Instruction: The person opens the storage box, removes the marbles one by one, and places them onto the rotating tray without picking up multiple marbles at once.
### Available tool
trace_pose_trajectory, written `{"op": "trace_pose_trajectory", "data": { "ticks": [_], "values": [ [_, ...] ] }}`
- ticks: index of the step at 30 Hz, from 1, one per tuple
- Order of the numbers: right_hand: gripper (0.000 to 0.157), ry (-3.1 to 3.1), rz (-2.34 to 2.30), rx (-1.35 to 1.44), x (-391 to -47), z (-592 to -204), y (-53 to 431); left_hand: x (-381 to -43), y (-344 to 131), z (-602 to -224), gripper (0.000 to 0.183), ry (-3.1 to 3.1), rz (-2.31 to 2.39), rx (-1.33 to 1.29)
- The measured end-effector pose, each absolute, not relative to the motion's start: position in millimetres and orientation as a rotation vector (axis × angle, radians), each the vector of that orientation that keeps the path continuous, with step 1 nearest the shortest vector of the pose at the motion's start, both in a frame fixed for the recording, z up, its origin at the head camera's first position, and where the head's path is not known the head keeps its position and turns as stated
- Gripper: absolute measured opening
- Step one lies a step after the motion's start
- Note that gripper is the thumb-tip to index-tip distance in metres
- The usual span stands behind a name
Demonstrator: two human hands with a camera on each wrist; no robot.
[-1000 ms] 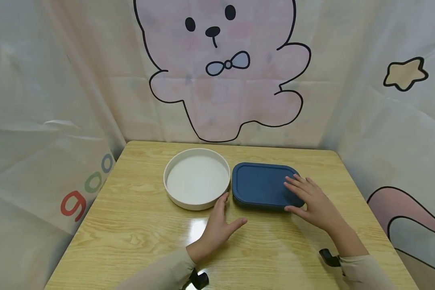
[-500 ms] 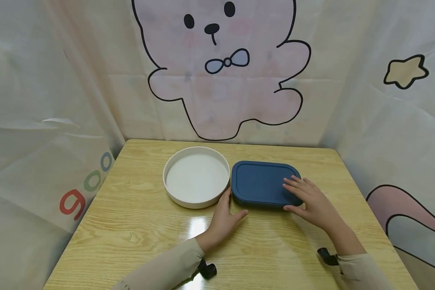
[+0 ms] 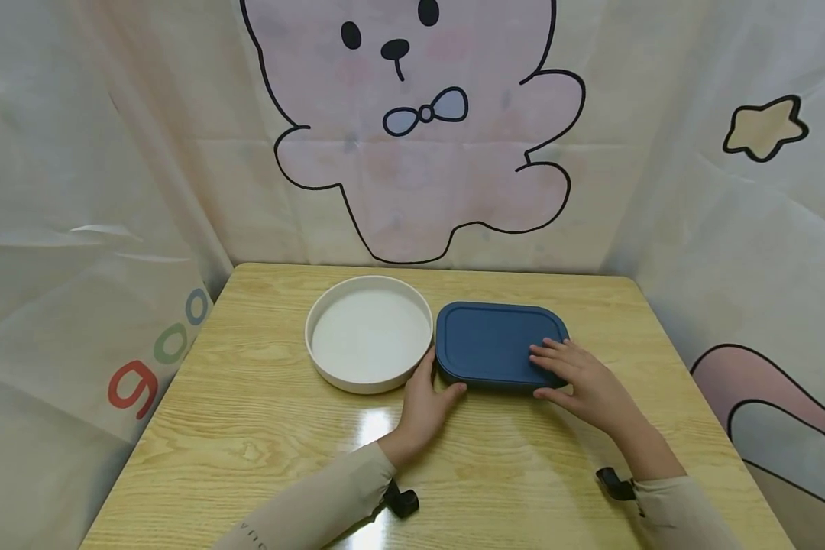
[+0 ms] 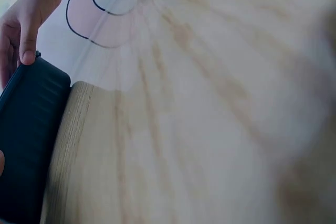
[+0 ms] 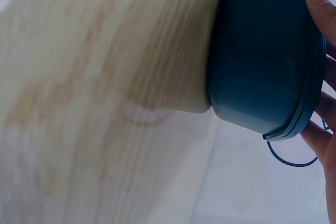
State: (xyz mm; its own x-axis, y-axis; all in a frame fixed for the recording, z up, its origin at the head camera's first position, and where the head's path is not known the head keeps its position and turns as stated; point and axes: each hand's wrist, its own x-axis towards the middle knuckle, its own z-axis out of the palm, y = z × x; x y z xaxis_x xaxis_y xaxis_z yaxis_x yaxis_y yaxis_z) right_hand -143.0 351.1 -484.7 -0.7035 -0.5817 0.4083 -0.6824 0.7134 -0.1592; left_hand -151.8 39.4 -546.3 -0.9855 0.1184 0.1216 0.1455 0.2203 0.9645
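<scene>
A dark blue rectangular lunch box [image 3: 484, 340] with its lid on rests on the table, long side toward me. My left hand [image 3: 422, 409] is at its front left corner, fingers extended into the narrow gap beside the box, thumb near its front side. Its fingertips are mostly hidden there. At the other end, my right hand [image 3: 587, 386] has its fingers spread over the lid's right part and its thumb at the front edge. In the right wrist view that thumb [image 5: 320, 9] lies at the lid's rim. Close by on the left sits a round white shallow dish [image 3: 370, 336] with nothing in it.
The wood-grain table [image 3: 247, 428] ends at a printed cloth backdrop [image 3: 412, 176] at the back, with more cloth at both sides. A black wrist camera [image 3: 402, 502] is strapped at the left sleeve, and another camera [image 3: 615, 483] at the right.
My left hand has moved forward and right into the gap between dish and lunch box, its thumb coming closer to the box. The right hand stays over the lid's right end.
</scene>
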Motion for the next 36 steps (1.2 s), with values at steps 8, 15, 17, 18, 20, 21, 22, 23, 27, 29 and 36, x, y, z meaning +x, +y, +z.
{"op": "trace_pose_trajectory", "data": {
  "ticks": [8, 15, 17, 18, 20, 21, 22, 23, 27, 29, 36],
  "values": [
    [0.062, -2.573, 0.437, 0.994, -141.8, -492.0, 350.0, -155.2, 44.1, -547.7, 0.082, -2.358, -1.906, -0.257],
    [0.059, -2.554, 0.445, 0.969, -141.8, -495.6, 349.0, -154.6, 45.9, -543.9, 0.075, -2.347, -1.918, -0.205],
    [0.057, -2.563, 0.469, 0.944, -141.3, -495.5, 348.3, -154.4, 46.1, -543.4, 0.073, -2.348, -1.926, -0.195],
    [0.055, -2.568, 0.484, 0.929, -141.1, -495.2, 348.0, -154.3, 46.1, -543.2, 0.072, -2.351, -1.924, -0.19],
    [0.051, -2.582, 0.521, 0.898, -140.3, -495.2, 347.4, -153.9, 46.1, -543.2, 0.071, -2.357, -1.91, -0.183],
    [0.049, -2.59, 0.546, 0.884, -140.0, -495.2, 347.0, -154.0, 46.2, -543.4, 0.07, -2.358, -1.907, -0.181],
    [0.047, -2.594, 0.568, 0.871, -139.8, -495.3, 346.8, -153.9, 46.1, -543.5, 0.07, -2.359, -1.904, -0.178],
    [0.046, -2.596, 0.589, 0.858, -139.8, -495.4, 346.7, -154.0, 46.1, -543.7, 0.07, -2.36, -1.902, -0.175],
    [0.042, -2.591, 0.643, 0.824, -140.4, -497.7, 347.0, -154.6, 46.3, -544.1, 0.07, -2.345, -1.919, -0.175],
    [0.042, -2.582, 0.653, 0.811, -141.1, -499.5, 347.7, -154.7, 46.1, -544.3, 0.07, -2.344, -1.926, -0.173],
    [0.041, -2.555, 0.67, 0.785, -141.2, -502.1, 347.7, -154.1, 46.6, -543.2, 0.069, -2.349, -1.923, -0.182]
  ]
}}
